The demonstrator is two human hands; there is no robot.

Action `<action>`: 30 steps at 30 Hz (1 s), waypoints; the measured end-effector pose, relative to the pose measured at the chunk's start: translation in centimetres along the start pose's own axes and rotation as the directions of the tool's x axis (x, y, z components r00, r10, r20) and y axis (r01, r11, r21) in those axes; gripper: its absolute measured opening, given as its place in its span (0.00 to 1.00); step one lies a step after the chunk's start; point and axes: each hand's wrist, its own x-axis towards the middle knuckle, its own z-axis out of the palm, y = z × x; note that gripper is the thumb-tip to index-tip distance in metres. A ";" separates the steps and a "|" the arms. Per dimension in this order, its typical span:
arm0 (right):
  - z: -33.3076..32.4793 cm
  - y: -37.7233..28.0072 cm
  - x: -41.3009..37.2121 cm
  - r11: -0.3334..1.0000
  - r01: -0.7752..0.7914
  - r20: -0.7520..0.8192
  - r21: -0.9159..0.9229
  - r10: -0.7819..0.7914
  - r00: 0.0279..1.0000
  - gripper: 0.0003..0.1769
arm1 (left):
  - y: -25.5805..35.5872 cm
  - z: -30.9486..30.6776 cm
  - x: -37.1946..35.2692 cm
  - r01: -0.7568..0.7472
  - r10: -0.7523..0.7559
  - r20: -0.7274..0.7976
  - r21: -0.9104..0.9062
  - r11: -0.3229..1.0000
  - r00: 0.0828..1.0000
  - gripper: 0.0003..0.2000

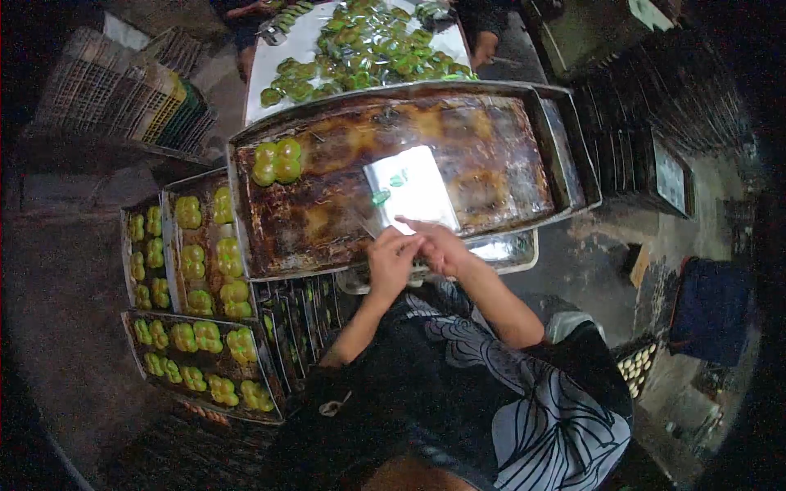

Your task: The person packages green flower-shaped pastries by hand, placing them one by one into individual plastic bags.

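My left hand (391,260) and my right hand (442,245) meet at the near edge of a large browned metal tray (327,233). The fingers of both are bent and pressed together; whatever they pinch is too small to make out. Just beyond them, a stack of white printed plastic bags or sheets (413,188) lies on the tray, with small green marks on it. One green, clover-shaped bun (277,161) sits in the tray's far left corner.
Trays of green buns (192,262) stand at the left. Behind the tray, a white table (274,61) carries a heap of wrapped green pieces (360,49); other people's arms show beside it. Crates (123,90) stand back left, dark racks (655,90) right.
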 end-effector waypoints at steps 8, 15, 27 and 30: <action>11.2 3.3 13.1 0.996 0.084 0.362 -0.010 -0.074 0.929 0.29 | -7.1 -13.5 2.9 0.163 -0.376 0.100 -0.977 0.139 0.921 0.18; 11.2 -2.9 33.1 -0.841 0.141 0.720 -0.522 -0.346 0.601 0.32 | -15.6 -24.3 0.1 -0.610 -0.279 -0.626 -0.778 0.154 0.728 0.24; 19.8 0.7 12.5 -0.612 0.474 0.770 -0.633 -0.562 0.302 0.20 | -3.9 -20.5 6.0 -0.389 -0.281 -0.401 -0.916 0.100 0.872 0.23; 18.8 0.6 10.4 -0.539 0.455 0.678 -0.709 -0.699 0.228 0.18 | -0.2 -15.6 6.5 -0.310 -0.109 -0.316 -0.948 0.070 0.942 0.24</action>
